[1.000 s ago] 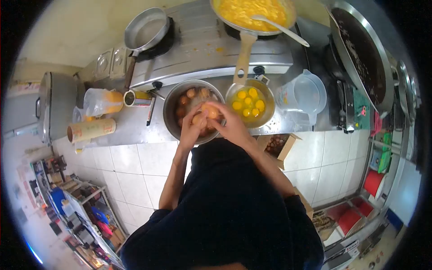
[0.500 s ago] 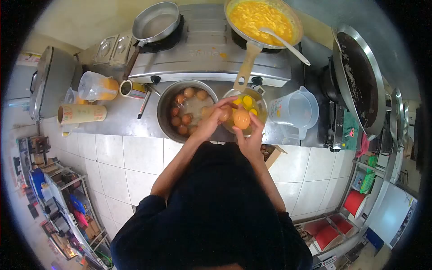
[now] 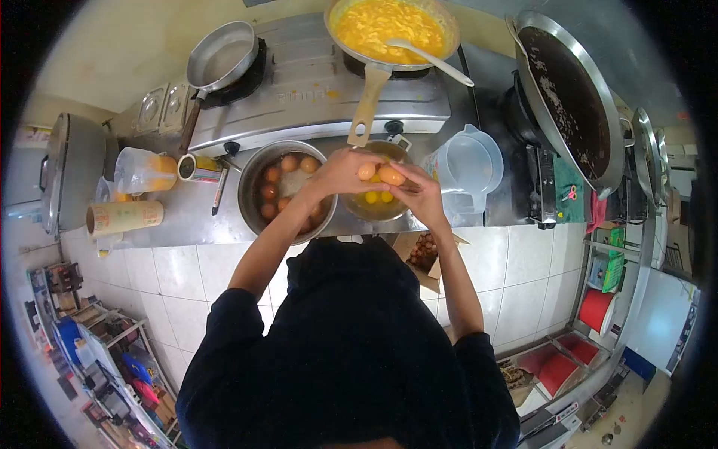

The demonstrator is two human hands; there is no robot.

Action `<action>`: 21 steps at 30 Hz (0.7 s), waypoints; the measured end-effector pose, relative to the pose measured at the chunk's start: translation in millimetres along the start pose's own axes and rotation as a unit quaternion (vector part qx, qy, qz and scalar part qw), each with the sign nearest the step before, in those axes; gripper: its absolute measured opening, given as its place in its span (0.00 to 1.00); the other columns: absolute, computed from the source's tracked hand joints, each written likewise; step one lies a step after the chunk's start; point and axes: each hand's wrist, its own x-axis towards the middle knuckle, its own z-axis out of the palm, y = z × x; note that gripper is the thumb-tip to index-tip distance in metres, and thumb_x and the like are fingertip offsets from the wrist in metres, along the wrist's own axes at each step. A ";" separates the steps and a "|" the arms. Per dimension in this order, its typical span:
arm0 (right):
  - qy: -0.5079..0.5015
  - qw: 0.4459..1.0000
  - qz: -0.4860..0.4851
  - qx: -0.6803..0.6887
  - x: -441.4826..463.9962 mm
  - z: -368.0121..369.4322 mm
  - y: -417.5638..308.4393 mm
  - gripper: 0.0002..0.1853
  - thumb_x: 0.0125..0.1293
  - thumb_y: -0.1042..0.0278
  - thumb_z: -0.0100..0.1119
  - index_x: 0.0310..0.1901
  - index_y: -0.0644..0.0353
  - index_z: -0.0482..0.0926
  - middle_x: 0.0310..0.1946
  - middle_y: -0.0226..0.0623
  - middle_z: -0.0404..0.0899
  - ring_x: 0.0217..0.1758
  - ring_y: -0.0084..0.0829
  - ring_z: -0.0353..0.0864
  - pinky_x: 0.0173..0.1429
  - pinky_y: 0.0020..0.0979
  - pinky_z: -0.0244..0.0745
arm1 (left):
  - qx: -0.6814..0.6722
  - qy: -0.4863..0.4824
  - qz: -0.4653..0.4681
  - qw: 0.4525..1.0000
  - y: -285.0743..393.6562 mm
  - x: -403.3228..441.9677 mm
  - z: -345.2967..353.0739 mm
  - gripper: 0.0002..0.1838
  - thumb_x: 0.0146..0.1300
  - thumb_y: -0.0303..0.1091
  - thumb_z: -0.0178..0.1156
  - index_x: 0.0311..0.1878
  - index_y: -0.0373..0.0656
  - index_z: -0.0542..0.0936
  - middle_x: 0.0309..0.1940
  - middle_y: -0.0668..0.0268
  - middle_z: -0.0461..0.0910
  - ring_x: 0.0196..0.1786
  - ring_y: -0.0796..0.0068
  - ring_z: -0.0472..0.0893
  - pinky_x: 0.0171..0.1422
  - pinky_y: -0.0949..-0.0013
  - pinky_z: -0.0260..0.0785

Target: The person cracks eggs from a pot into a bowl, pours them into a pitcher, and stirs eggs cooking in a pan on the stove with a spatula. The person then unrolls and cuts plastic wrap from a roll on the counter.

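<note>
My left hand (image 3: 345, 173) is closed around a brown egg (image 3: 366, 172), mostly covered by the fingers. My right hand (image 3: 422, 197) grips another brown egg or eggshell piece (image 3: 391, 175) close beside it; I cannot tell whether either shell is cracked. Both are above a metal bowl (image 3: 385, 215) with yellow yolks (image 3: 372, 197) in clear egg white. To the left, partly under my left forearm, a metal pot (image 3: 245, 202) holds several whole brown eggs (image 3: 268, 192) in liquid.
Behind, a gas stove (image 3: 299, 112) bears an empty frying pan (image 3: 223, 56) and a pan of scrambled egg (image 3: 389, 30) with a white spoon (image 3: 434, 60). Plastic jugs (image 3: 471, 168) stand right and left. A large wok (image 3: 572, 97) is far right; a box of eggs (image 3: 422, 251) sits below the counter.
The view has shifted, so the counter things appear further left. My hands have come closer together, bringing the two brown egg shapes side by side above the bowl.
</note>
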 end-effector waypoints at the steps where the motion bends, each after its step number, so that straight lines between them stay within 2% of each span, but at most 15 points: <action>1: -0.010 1.000 -0.006 -0.015 0.9 -0.7 6.2 0.25 0.57 0.78 0.66 0.58 0.54 0.77 0.56 0.39 0.74 0.54 0.31 0.78 0.53 0.29 0.82 | 0.041 -0.016 0.006 0.999 -1.7 1.9 2.6 0.29 0.49 0.57 0.69 0.48 0.46 0.81 0.38 0.58 0.84 0.41 0.55 0.83 0.48 0.60 0.75; 2: -0.020 0.999 -0.012 -0.031 1.7 -0.9 10.7 0.25 0.56 0.79 0.66 0.57 0.53 0.78 0.55 0.39 0.75 0.54 0.31 0.78 0.53 0.29 0.82 | 0.083 -0.031 0.012 0.996 -3.4 2.8 4.7 0.30 0.48 0.60 0.68 0.47 0.46 0.81 0.38 0.58 0.84 0.42 0.54 0.83 0.47 0.59 0.76; 6: -0.021 0.999 -0.023 -0.031 3.1 2.8 17.3 0.25 0.56 0.80 0.66 0.56 0.52 0.78 0.53 0.38 0.75 0.53 0.31 0.78 0.53 0.28 0.82 | 0.124 -0.036 -0.006 0.992 -6.9 -1.1 9.2 0.29 0.48 0.59 0.66 0.47 0.47 0.82 0.41 0.59 0.83 0.43 0.55 0.82 0.47 0.58 0.76; 12: -0.013 1.000 -0.020 -0.015 1.1 7.4 33.0 0.24 0.56 0.81 0.64 0.55 0.54 0.79 0.52 0.38 0.76 0.54 0.31 0.78 0.54 0.30 0.81 | 0.171 0.015 0.048 0.984 -15.8 -4.8 12.8 0.27 0.46 0.52 0.66 0.48 0.47 0.81 0.43 0.62 0.82 0.45 0.59 0.82 0.47 0.61 0.76; 14: -0.018 0.996 -0.064 -0.052 1.4 4.2 42.0 0.23 0.54 0.81 0.64 0.54 0.53 0.80 0.53 0.38 0.76 0.54 0.34 0.78 0.57 0.31 0.78 | 0.164 -0.044 0.015 0.985 -10.1 -2.4 4.8 0.26 0.45 0.46 0.69 0.48 0.45 0.81 0.45 0.62 0.82 0.46 0.61 0.82 0.51 0.62 0.75; 15: -0.016 0.996 -0.064 -0.053 2.3 1.9 42.4 0.23 0.54 0.81 0.64 0.54 0.53 0.80 0.53 0.38 0.76 0.54 0.34 0.78 0.57 0.31 0.78 | 0.164 -0.044 0.017 0.985 -9.3 -2.2 0.9 0.26 0.45 0.46 0.69 0.48 0.45 0.81 0.45 0.62 0.82 0.46 0.61 0.82 0.51 0.62 0.75; 17: -0.032 0.982 -0.104 -0.157 0.8 -1.6 43.8 0.25 0.53 0.81 0.64 0.55 0.51 0.80 0.54 0.39 0.75 0.56 0.37 0.77 0.58 0.33 0.76 | 0.180 -0.077 0.010 0.981 -8.1 -3.6 -3.9 0.27 0.44 0.43 0.69 0.50 0.47 0.80 0.44 0.64 0.82 0.45 0.62 0.82 0.50 0.62 0.75; 21: 0.037 0.959 -0.140 -0.243 3.7 9.6 11.0 0.26 0.54 0.80 0.64 0.56 0.49 0.78 0.53 0.39 0.75 0.56 0.39 0.76 0.57 0.34 0.75 | 0.095 -0.030 -0.007 0.995 -3.1 -1.9 0.2 0.25 0.46 0.44 0.70 0.50 0.47 0.81 0.42 0.63 0.82 0.45 0.60 0.82 0.49 0.64 0.75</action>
